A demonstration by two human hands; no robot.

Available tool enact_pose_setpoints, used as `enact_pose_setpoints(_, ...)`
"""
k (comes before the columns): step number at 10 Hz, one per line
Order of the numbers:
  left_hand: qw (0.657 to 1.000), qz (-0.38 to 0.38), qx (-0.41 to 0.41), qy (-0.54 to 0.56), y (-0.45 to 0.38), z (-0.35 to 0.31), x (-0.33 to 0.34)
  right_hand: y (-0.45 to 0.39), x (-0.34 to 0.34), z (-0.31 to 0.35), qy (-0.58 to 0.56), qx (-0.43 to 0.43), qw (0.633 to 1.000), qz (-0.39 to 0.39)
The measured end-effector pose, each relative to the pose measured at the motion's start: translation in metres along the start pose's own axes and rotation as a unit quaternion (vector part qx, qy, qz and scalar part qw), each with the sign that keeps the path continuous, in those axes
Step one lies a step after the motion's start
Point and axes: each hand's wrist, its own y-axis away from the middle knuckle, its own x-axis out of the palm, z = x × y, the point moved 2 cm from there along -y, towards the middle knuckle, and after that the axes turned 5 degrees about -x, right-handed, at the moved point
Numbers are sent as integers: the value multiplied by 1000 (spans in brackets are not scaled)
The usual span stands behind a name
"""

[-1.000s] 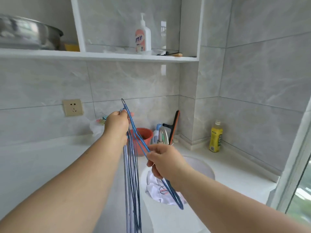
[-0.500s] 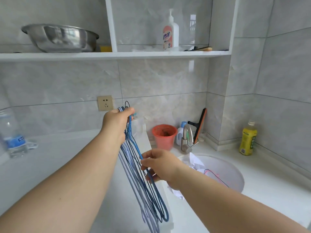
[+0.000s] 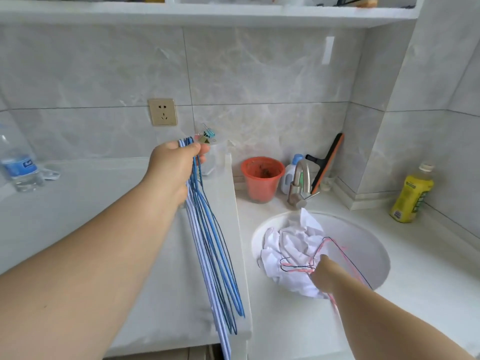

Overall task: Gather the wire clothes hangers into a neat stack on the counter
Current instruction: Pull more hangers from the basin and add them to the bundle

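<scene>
While the left hand was clenched around the hook ends of a bundle of blue and pale wire hangers, that bundle hung down over the raised white bench, its lower ends reaching past the front edge. The right hand was down in the round sink basin, its fingers at a pink hanger and a dark hanger that lay tangled on crumpled white cloth. Whether those fingers had closed on the wires could not be told, since the hand was seen from behind and blurred.

The step in hand looked like picking the last hangers out of the sink. To do it well, the hand would best take both wires near their hooks, where they cross, and lift straight up so the cloth is not dragged along; a snagged fold would need shaking free first. The tap stood just behind the basin, so a lift toward the person seemed safer. Turning the hooks to match the bundle's before joining them should help the stack lie flat on the bench.
</scene>
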Motion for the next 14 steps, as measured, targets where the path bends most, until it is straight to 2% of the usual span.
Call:
enact_pose_setpoints(1, 1000, -8, 17, -2, 3, 6, 13, -20, 18, -24, -26, 24, 999, 35)
enact_pose_setpoints(2, 999, -16, 29, -10, 4, 12, 21, -36, 33, -44, -59, 50, 997, 6)
enact_pose_setpoints(3, 999, -17, 32, -17, 4, 14, 24, -15, 6, -9, 48, 57, 996, 46)
enact_pose_setpoints(4, 999, -20, 28, -19, 2, 13, 24, -18, -2, -6, -21, 82, 996, 32)
enact_pose_setpoints(5, 999, -21, 26, -18, 1, 13, 24, -20, -12, -13, 4, 80, 996, 28)
enact_pose_setpoints(6, 1000, -16, 22, -13, 2, 13, 24, -14, -38, 10, -107, 111, 988, 7)
enact_pose_setpoints(7, 1000, -8, 15, -11, 1, 11, 23, 4, -57, 25, -272, 101, 957, 13)
enact_pose_setpoints(8, 1000, 7, 5, 7, 0, 7, 21, 30, -70, 41, -325, 76, 943, -11)
enact_pose_setpoints(10, 999, 38, 2, 29, 0, -5, 10, 99, -74, 111, -416, -29, 909, -14)
enact_pose_setpoints(12, 998, 48, 19, 31, 4, -29, -11, 160, -40, 196, -439, -133, 887, 56)
enact_pose_setpoints(13, 999, 33, 40, 17, 5, -42, -25, 177, -13, 227, -446, -138, 877, 114)
enact_pose_setpoints(14, 998, 5, 56, -8, 5, -50, -45, 184, 15, 243, -408, -164, 888, 138)
